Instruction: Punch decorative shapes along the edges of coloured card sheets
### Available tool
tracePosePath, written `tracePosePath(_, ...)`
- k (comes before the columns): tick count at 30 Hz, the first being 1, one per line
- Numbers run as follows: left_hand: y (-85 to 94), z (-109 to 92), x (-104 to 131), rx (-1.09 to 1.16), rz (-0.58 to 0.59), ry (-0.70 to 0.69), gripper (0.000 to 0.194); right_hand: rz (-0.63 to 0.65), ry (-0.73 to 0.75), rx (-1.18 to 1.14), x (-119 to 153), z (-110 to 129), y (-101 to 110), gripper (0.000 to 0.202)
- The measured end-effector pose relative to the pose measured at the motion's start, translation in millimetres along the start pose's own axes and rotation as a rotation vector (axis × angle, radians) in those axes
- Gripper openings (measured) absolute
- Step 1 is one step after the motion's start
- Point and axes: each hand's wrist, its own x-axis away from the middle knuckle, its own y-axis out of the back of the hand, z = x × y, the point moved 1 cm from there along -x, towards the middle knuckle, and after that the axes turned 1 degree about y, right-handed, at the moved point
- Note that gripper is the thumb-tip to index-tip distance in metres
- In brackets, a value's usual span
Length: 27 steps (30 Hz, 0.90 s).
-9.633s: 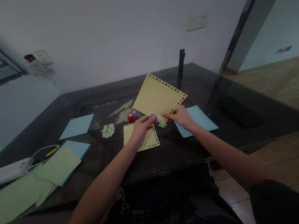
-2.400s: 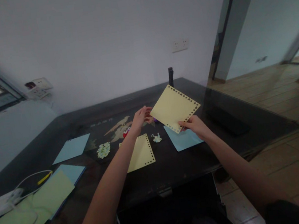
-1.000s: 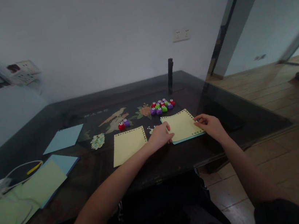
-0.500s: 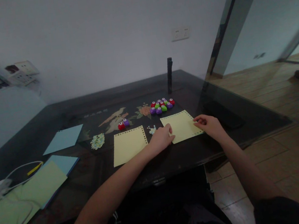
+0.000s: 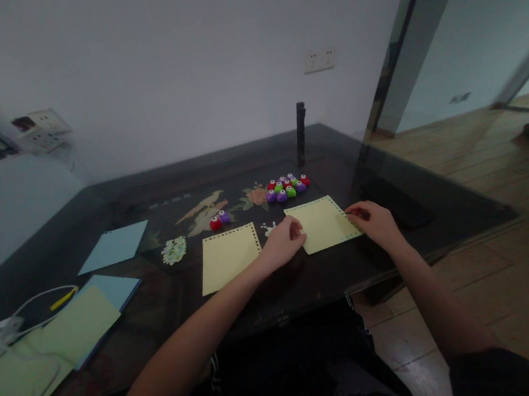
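Observation:
A pale yellow sheet of paper lies on the dark table between my hands. Small punched holes run along its top and right edges and part of the bottom. My left hand is closed at the sheet's left edge, thumb and curled fingers at the paper. On the other side, my right hand pinches the right edge between thumb and fingers. To the left lies a second yellow sheet, punched along its top and right edges. Small red, purple and green craft punches with white tops stand grouped behind the right sheet.
A red punch and a purple punch stand apart. Blue paper and green paper lie left, near a white cable and a yellow pen-like item. A black upright cylinder stands behind; a dark flat object lies right.
My left hand has shifted very slightly left, its fingers a little more curled. The right hand and the papers stay almost where they were; the view has moved a touch.

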Motion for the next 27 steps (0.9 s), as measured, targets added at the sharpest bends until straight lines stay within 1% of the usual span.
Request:
tracePosePath(3, -0.4, -5, 14, 0.31, -0.048, 0.112, 0.031, -0.011, -0.02, -0.002, 4, 2, 0, 0.019)
tracePosePath(4, -1.4, -7, 18, 0.419, -0.044, 0.162, 0.035, -0.021, -0.03, 0.001, 6, 2, 0, 0.019)
tracePosePath(7, -5.3, -12, 29, 0.672, -0.024, 0.289, 0.039, -0.049, -0.063, 0.002, 11, 3, -1, 0.021)
tracePosePath(9, -7.3, -15, 32, 0.772, -0.022, 0.323, 0.039, -0.042, -0.077, -0.001, 12, 4, -2, 0.022)
tracePosePath(13, -8.9, -19, 32, 0.89, -0.006, 0.322, 0.038, -0.022, -0.079, 0.013, 12, 5, -2, 0.022)
tracePosePath(18, -11.5, -19, 33, 0.849, 0.036, 0.282, 0.04, -0.026, -0.05, 0.02, 12, 4, -3, 0.021)
tracePosePath(20, -12.3, -16, 34, 0.825, 0.061, 0.28, 0.042, -0.026, -0.043, 0.034, 12, 4, -3, 0.021)
tracePosePath(22, -9.1, -12, 35, 0.77, 0.06, 0.26, 0.045, -0.044, -0.019, 0.059, 11, 6, -1, 0.02)
tracePosePath(24, 1.6, -6, 37, 0.654, 0.031, 0.184, 0.044, -0.076, 0.024, 0.085, 9, 12, 0, 0.02)
tracePosePath(26, 21.0, 3, 39, 0.476, -0.003, 0.06, 0.036, -0.097, 0.071, 0.085, 6, 22, 0, 0.02)
tracePosePath(27, 33.8, 9, 41, 0.382, -0.046, -0.001, 0.032, -0.096, 0.092, 0.07, 4, 29, -1, 0.019)
